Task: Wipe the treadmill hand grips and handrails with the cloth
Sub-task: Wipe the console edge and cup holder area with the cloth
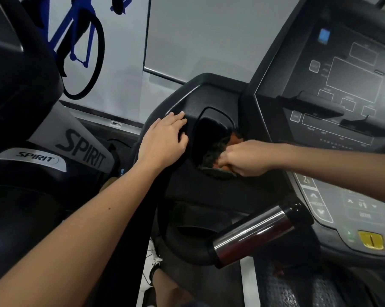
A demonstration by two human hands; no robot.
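A dark green and orange cloth [215,151] lies bunched in the cup holder recess [209,131] of the black treadmill console. My right hand [244,158] is closed on the cloth at the recess's near right edge. My left hand [165,140] rests flat on the console's left rim beside the recess, fingers curled over the edge, holding nothing. A chrome hand grip [253,233] with a black end cap juts out below the console, apart from both hands. The black left handrail [138,218] runs down under my left forearm.
The control panel [346,85] with buttons and a yellow safety key [370,240] fills the right side. A neighbouring Spirit machine [38,160] stands close on the left. A white shoe [152,267] and the treadmill belt [297,289] show below.
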